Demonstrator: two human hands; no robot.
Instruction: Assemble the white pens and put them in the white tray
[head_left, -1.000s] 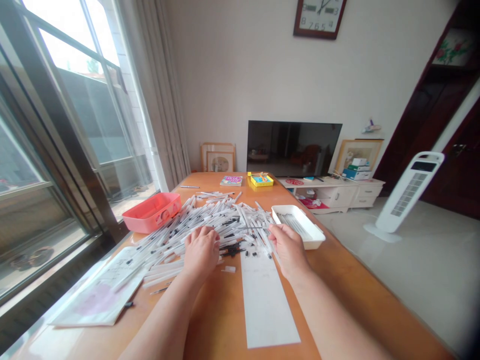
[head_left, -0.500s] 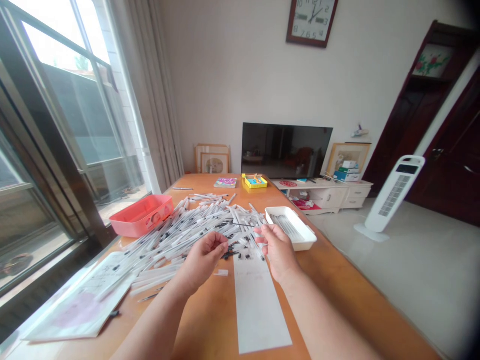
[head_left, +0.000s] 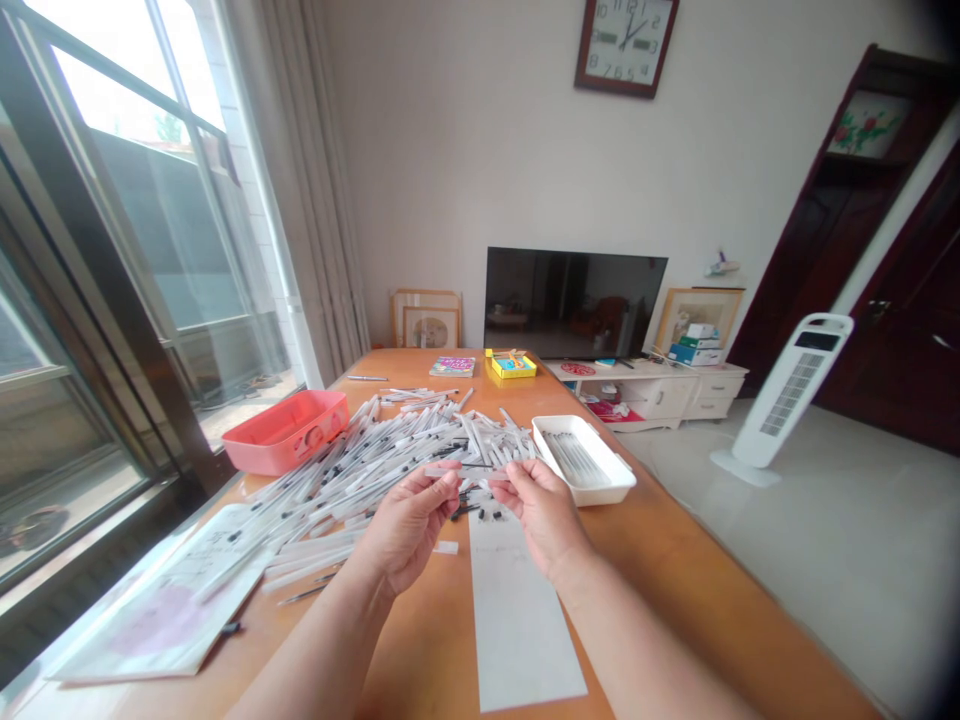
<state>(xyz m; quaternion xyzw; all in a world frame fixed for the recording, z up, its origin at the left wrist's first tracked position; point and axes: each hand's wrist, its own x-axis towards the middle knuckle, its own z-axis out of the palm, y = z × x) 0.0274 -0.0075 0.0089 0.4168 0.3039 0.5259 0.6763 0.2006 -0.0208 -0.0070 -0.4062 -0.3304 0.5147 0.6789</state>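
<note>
Nearest the wearer, a long white rectangular paper strip [head_left: 529,620] is lying on a glossy orange-brown table [head_left: 420,640], with a pale booklet bearing a purple patch [head_left: 150,605] lying on the left. Beyond, the left hand [head_left: 411,520] is pinching a slim translucent plastic piece [head_left: 441,472] between thumb and fingers. The right hand [head_left: 541,505] is pinching a slim, pale tubular part [head_left: 495,476], and a thin dark rod [head_left: 476,465] is showing between the hands; which hand is holding the rod, I cannot tell. Small black caps [head_left: 484,515] are resting at the strip's far end. Behind the hands, a loose heap of translucent pen parts [head_left: 390,445] is spreading between a red plastic box [head_left: 281,457] and a white plastic tray [head_left: 600,494] containing clear tubes [head_left: 574,458]. Farther off, a colourful book [head_left: 452,367] and a yellow open box [head_left: 514,370] are sitting near the table's far edge.
</note>
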